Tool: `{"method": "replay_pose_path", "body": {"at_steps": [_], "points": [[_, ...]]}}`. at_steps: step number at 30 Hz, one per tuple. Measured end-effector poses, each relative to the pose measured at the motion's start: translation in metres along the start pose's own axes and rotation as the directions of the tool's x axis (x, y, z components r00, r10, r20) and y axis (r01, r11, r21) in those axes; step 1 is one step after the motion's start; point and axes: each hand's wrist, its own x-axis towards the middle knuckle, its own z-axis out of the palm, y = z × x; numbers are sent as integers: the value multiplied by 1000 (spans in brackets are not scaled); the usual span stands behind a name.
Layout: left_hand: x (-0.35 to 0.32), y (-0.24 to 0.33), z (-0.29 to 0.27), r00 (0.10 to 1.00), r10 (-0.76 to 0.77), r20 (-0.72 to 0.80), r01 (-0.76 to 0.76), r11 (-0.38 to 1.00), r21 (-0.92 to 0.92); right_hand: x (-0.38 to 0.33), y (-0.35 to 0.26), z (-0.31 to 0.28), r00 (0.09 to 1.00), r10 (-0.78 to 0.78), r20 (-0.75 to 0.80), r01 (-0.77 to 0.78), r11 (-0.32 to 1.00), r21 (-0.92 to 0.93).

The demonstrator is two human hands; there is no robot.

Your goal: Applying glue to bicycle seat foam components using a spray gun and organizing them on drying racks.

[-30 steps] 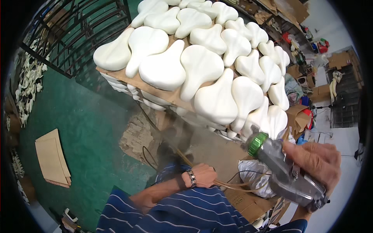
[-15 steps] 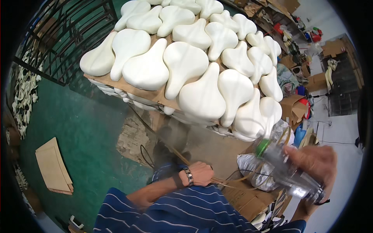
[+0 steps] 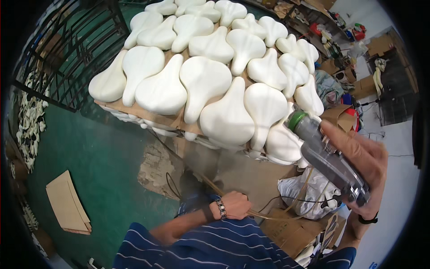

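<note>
From where I stand, taking twelve as straight ahead of the person, the right hand (image 3: 365,157) is wrapped around a grey spray gun (image 3: 329,159), one finger stretched along its top; the fingers underneath I can't make out. The gun's long axis runs from between ten and eleven, where its green collar (image 3: 296,120) is, down to between four and five at the butt. The nearest white saddle-shaped form (image 3: 283,145) lies at about nine to ten o'clock from that hand, on the near right corner of the loaded board (image 3: 134,111). Its broad end faces six, its narrow nose roughly twelve to one, partly behind the collar; I can't judge the gap. With the gun, the right hand is the nearer. The left hand (image 3: 235,205) rests by the waist, fingers curled around a tan hose (image 3: 271,218); from it, that same form lies around one o'clock.
</note>
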Motion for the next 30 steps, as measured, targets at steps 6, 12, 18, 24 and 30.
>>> {"method": "replay_pose_path", "body": {"at_steps": [6,12,18,24,30], "points": [[13,-2,10,982,63,-175,-61,998,18,-8,9,-6,1000,-29,-2,29,999,-41],[22,10,10,999,42,-24,-41,998,50,-45,1,-23,994,69,82,-70,998,3],[33,24,31,998,52,-22,-52,999,16,-89,23,-31,951,297,-81,-295,955,41],[49,45,62,997,70,19,-71,997,38,-130,16,-48,964,253,85,-257,966,40],[36,63,84,998,-47,-41,46,999,-24,-150,52,-25,968,219,-125,-208,973,98]]}}
